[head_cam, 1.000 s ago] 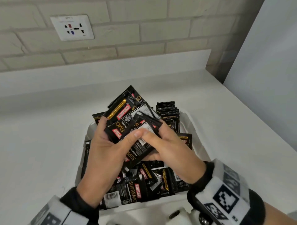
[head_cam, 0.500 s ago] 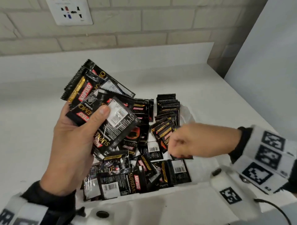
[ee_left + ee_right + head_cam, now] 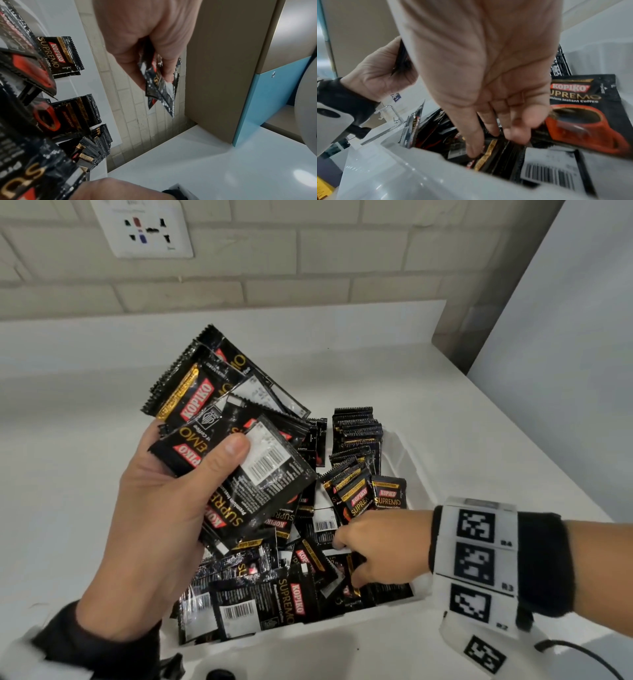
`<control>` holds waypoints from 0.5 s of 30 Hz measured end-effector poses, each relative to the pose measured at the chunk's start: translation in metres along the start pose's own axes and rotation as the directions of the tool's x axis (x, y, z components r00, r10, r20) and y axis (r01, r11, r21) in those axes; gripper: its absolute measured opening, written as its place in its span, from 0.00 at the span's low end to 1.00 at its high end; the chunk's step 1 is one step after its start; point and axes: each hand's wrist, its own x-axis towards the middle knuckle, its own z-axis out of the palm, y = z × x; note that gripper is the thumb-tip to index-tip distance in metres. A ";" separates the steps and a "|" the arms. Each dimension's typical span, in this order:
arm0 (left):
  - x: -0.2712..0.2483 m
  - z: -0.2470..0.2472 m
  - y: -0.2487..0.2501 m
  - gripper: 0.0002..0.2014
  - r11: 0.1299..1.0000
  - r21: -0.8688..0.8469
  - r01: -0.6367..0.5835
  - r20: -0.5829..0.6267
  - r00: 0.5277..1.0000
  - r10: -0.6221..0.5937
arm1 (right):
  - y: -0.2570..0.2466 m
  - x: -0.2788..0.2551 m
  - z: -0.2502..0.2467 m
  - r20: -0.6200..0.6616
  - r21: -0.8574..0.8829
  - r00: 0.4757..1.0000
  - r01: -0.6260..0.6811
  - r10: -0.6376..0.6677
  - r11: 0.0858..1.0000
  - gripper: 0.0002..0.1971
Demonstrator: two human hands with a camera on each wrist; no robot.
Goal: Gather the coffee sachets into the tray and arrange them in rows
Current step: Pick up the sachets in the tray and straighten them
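My left hand (image 3: 161, 525) holds a fanned bundle of black Kopiko sachets (image 3: 233, 433) raised above the left part of the white tray (image 3: 308, 642); my thumb presses on the top one. The left wrist view shows the bundle (image 3: 159, 83) pinched by that hand (image 3: 137, 33). My right hand (image 3: 373, 546) reaches into the loose pile of sachets (image 3: 274, 594) at the tray's right front. Its fingers (image 3: 473, 152) point straight down among the sachets and touch them. A row of sachets (image 3: 356, 426) stands on edge at the tray's back right.
The tray sits on a white counter (image 3: 479, 440) against a brick wall with a socket plate (image 3: 144, 227). A grey panel (image 3: 565, 371) rises at the right. A tap (image 3: 392, 112) shows beyond the tray in the right wrist view.
My right hand let go of the bundle, swung right and came down into the tray's pile. My left hand lifted the bundle up and to the left.
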 end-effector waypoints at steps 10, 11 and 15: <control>0.006 -0.002 -0.001 0.14 1.000 -0.008 0.030 0.026 0.999 -0.030 | -0.002 0.002 -0.006 -0.081 -0.014 0.997 -0.002 0.001 1.000 0.28; 0.007 -0.002 -0.001 0.14 0.999 -0.005 0.035 0.031 0.999 -0.035 | -0.002 0.002 -0.008 -0.092 -0.008 0.996 0.003 -0.003 1.000 0.29; 0.010 -0.003 -0.001 0.15 0.999 0.004 0.049 0.038 0.998 -0.050 | -0.004 0.002 -0.014 -0.073 0.062 0.997 0.008 -0.004 0.998 0.23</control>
